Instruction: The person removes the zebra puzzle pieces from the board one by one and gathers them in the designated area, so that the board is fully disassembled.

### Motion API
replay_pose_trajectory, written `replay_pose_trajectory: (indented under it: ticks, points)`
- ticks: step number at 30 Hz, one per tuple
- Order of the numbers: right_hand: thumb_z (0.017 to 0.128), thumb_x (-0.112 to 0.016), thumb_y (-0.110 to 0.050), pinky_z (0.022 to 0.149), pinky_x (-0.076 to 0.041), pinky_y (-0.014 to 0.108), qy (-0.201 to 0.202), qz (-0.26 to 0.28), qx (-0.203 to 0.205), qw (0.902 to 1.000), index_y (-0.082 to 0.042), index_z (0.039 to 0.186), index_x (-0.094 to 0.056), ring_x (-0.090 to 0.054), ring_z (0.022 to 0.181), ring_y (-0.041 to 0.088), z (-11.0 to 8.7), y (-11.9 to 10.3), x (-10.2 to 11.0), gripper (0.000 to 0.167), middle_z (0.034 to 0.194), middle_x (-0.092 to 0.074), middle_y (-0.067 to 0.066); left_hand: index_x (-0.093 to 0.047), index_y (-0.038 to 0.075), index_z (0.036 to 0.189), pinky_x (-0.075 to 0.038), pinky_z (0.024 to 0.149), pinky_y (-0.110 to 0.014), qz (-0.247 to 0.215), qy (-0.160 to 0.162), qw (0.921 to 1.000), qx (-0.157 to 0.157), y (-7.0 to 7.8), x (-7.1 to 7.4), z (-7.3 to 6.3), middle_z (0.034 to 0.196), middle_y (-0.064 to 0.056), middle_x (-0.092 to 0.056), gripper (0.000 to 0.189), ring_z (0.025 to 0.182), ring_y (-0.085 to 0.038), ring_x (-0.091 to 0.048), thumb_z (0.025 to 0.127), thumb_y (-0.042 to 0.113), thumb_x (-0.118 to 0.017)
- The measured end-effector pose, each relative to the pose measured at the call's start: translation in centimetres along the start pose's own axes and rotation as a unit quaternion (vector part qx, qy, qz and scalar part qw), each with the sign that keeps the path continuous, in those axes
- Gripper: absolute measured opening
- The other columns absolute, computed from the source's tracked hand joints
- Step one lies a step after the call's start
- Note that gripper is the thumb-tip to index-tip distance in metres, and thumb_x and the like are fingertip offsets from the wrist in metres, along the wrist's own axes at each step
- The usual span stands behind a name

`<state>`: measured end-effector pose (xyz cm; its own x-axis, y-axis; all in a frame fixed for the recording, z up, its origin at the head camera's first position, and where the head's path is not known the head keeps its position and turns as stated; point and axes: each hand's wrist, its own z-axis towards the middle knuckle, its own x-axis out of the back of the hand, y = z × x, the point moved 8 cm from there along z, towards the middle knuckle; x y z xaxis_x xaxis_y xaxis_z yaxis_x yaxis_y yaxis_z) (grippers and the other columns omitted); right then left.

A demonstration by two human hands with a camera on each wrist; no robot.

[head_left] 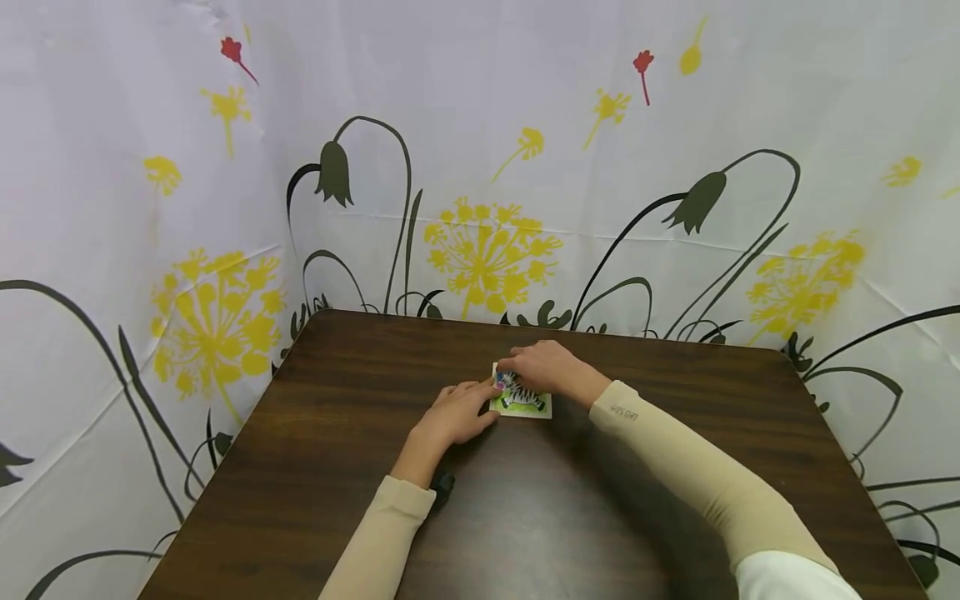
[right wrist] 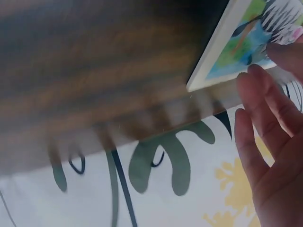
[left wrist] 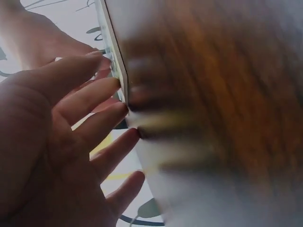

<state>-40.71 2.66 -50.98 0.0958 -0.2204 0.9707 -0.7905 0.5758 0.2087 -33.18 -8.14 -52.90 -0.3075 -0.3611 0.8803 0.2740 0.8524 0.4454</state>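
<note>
A small square board (head_left: pixel 522 409) with a zebra picture and a pale border lies flat on the table. My left hand (head_left: pixel 456 412) is at its left side, fingers spread, with the fingertips right at the edge. In the left wrist view the left fingers (left wrist: pixel 102 96) are nearly straight and meet the table and the board's side. My right hand (head_left: pixel 551 367) reaches over the far part of the board and covers its upper right. From the right wrist view, relaxed right fingers (right wrist: pixel 260 118) lie along the border, and one fingertip touches the picture (right wrist: pixel 241 45).
The dark brown wooden table (head_left: pixel 360 400) stretches out around the board. Behind it hangs a white cloth (head_left: pixel 480 108) printed with yellow, red and dark green flowers. Something small and black (head_left: pixel 444 487) shows at the left wrist.
</note>
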Motion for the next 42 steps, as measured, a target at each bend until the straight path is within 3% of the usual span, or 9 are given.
replay_pose_trajectory:
  ticks: [4, 10, 17, 21, 26, 34, 42]
  points:
    - [0.107, -0.066, -0.025, 0.074, -0.063, 0.040, -0.010, -0.046, 0.025, 0.9986, -0.037, 0.144, -0.068, -0.074, 0.084, 0.020, 0.2, -0.1, 0.5, 0.039, 0.122, -0.076, 0.000, -0.059, 0.021, 0.157, -0.029, 0.128, -0.060, 0.001, 0.000, 1.0000, 0.008, 0.0, 0.1, 0.1, 0.174, -0.002, -0.041, 0.048, 0.158, -0.031, -0.041, 0.112, 0.037, -0.058]
    - [0.110, -0.063, -0.028, 0.069, -0.062, 0.035, -0.032, -0.117, 0.057, 0.9909, -0.038, 0.147, -0.064, -0.069, 0.069, 0.017, 0.6, -0.3, 0.7, 0.038, 0.124, -0.077, -0.001, -0.060, 0.023, 0.156, -0.029, 0.128, -0.060, 0.008, 0.000, 0.9998, 0.016, 0.1, 0.3, 0.0, 0.170, -0.001, -0.046, 0.046, 0.157, -0.030, -0.044, 0.112, 0.037, -0.057]
    - [0.113, -0.056, -0.022, 0.062, -0.057, 0.033, -0.054, -0.140, 0.074, 0.9860, -0.040, 0.149, -0.059, -0.056, 0.058, 0.014, 1.0, -0.4, 0.7, 0.040, 0.125, -0.078, -0.002, -0.056, 0.023, 0.159, -0.031, 0.125, -0.059, 0.026, -0.002, 0.9994, 0.023, 0.5, 0.3, 0.0, 0.171, -0.001, -0.045, 0.048, 0.155, -0.031, -0.045, 0.113, 0.036, -0.056]
    - [0.113, -0.058, -0.021, 0.055, -0.051, 0.031, -0.059, -0.155, 0.091, 0.9819, -0.040, 0.151, -0.057, -0.054, 0.057, 0.014, 1.1, -0.5, 0.7, 0.042, 0.126, -0.079, -0.003, -0.049, 0.025, 0.164, -0.032, 0.122, -0.059, 0.060, -0.005, 0.9977, 0.031, 0.6, 0.1, 0.0, 0.172, 0.001, -0.044, 0.054, 0.155, -0.031, -0.044, 0.112, 0.039, -0.057]
    - [0.112, -0.059, -0.021, 0.052, -0.045, 0.029, -0.060, -0.161, 0.100, 0.9800, -0.039, 0.149, -0.057, -0.050, 0.057, 0.013, 1.3, -0.4, 0.8, 0.041, 0.126, -0.079, -0.004, -0.046, 0.027, 0.166, -0.030, 0.122, -0.060, 0.095, -0.005, 0.9950, 0.032, 1.0, 0.0, -0.1, 0.172, 0.001, -0.043, 0.056, 0.156, -0.032, -0.041, 0.112, 0.041, -0.057]
    - [0.113, -0.057, -0.021, 0.049, -0.026, 0.027, -0.053, -0.151, 0.106, 0.9813, -0.037, 0.149, -0.056, -0.036, 0.054, 0.011, 1.2, -0.2, 0.9, 0.039, 0.126, -0.079, -0.002, -0.048, 0.028, 0.165, -0.029, 0.124, -0.061, 0.101, -0.004, 0.9941, 0.039, 1.1, 0.1, 0.1, 0.171, 0.001, -0.044, 0.054, 0.155, -0.032, -0.041, 0.112, 0.041, -0.056]
    - [0.114, -0.055, -0.019, 0.048, -0.024, 0.026, -0.032, -0.124, 0.099, 0.9867, -0.034, 0.147, -0.057, -0.036, 0.053, 0.012, 0.7, 0.1, 0.9, 0.037, 0.130, -0.077, 0.000, -0.048, 0.025, 0.164, -0.030, 0.123, -0.062, 0.092, 0.001, 0.9953, 0.032, 0.5, -0.2, 0.9, 0.168, -0.002, -0.046, 0.056, 0.153, -0.035, -0.041, 0.112, 0.042, -0.057]
